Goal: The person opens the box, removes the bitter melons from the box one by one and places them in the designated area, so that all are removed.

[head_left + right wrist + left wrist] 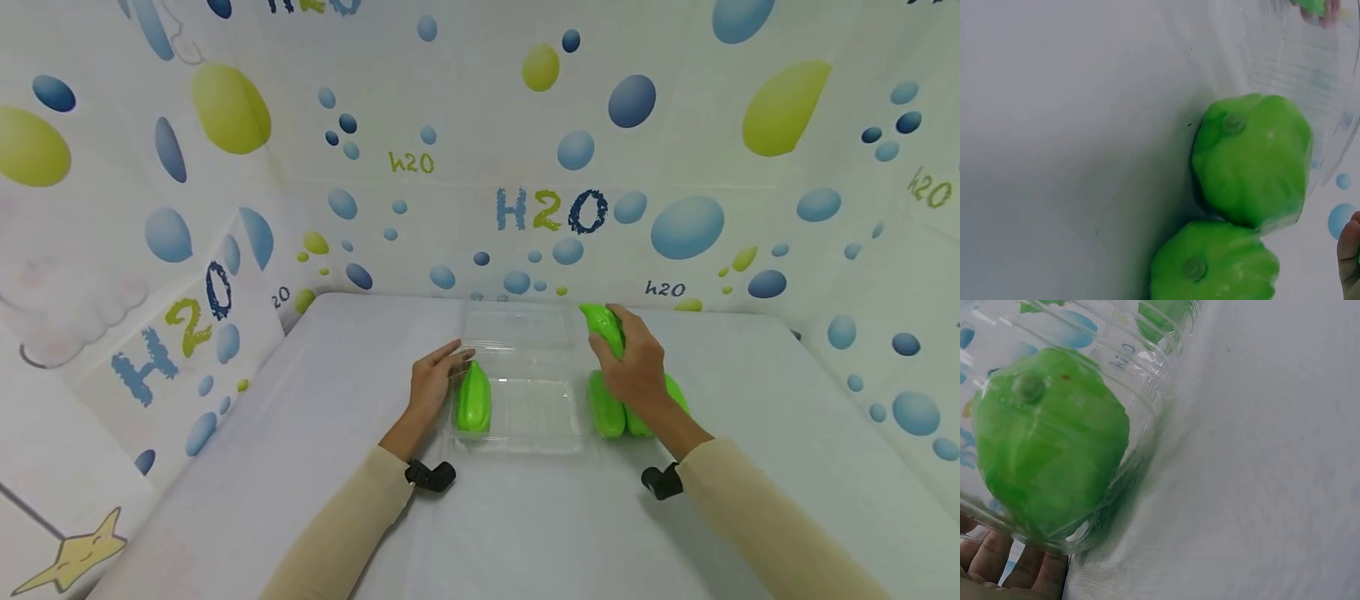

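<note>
1. Fingers (pixel 450 354) of the left hand (pixel 431 385) lie straight and relaxed against the left wall of the clear plastic container (pixel 525 417), steadying it and gripping nothing; the left wrist view shows fingertips beneath the container's rim.
2. Curled round a green gourd (pixel 604 327), the right hand (pixel 636 367) holds it lifted above the container's right rear corner, near the raised clear lid (pixel 517 327).
3. One more green gourd already lies inside the container (pixel 474 402), along its left wall, just beside the left fingers.
4. Two further gourds (pixel 607 408) lie touching each other on the white table (pixel 300 433), against the container's outer right wall, partly under the right wrist. The right wrist view shows them pressed together (pixel 1250 159).
5. The container sits near the middle of the table, closer to its far edge.
6. Likely trouble:
   - the glossy gourd may slip from the curled fingers if the grip loosens over the rim;
   - the thin container looks light and could slide or tip if the gourd strikes its right wall, since only flat fingers brace the left side;
   - the right forearm might nudge the two waiting gourds and roll them toward the table's right edge;
   - the lid could fold down onto the incoming gourd.
</note>
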A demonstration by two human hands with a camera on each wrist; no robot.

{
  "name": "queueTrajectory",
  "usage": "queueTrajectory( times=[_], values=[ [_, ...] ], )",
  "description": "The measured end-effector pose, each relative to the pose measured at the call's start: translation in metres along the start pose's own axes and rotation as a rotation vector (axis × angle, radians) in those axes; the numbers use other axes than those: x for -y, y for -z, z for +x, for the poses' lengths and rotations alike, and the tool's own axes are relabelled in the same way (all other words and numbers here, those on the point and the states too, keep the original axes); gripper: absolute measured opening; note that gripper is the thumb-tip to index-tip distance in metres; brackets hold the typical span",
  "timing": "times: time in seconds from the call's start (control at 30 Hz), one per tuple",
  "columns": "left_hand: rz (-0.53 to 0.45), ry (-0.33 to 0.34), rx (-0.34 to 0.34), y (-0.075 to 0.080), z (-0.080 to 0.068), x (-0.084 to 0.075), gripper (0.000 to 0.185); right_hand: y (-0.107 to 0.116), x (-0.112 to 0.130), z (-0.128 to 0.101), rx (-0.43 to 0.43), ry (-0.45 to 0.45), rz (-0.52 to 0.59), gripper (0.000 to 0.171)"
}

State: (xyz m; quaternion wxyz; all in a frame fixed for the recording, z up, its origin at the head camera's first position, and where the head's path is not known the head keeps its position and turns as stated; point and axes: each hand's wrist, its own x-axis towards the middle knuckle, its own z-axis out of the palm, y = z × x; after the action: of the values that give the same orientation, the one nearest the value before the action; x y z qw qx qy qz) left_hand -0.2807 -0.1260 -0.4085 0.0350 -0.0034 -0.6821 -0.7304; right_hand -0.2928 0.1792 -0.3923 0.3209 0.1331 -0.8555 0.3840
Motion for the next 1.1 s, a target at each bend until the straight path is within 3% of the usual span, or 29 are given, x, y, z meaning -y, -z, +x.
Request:
queueTrajectory(
  times=[0.67,0.9,1.1],
  values=[
    [0.031,-0.010,-0.007,0.000,0.000,0.001,0.042,0.026,-0.029,-0.007,-0.031,-0.092,-0.047,0.051],
    [0.006,-0.001,-0.003,0.005,0.016,0.023,0.044,0.034,-0.040,-0.013,0.011,-0.096,-0.107,0.053],
    [0.016,-0.014,-0.034,0.003,0.019,0.031,0.044,0.043,-0.047,-0.015,-0.011,-0.060,-0.139,0.053]
  ],
)
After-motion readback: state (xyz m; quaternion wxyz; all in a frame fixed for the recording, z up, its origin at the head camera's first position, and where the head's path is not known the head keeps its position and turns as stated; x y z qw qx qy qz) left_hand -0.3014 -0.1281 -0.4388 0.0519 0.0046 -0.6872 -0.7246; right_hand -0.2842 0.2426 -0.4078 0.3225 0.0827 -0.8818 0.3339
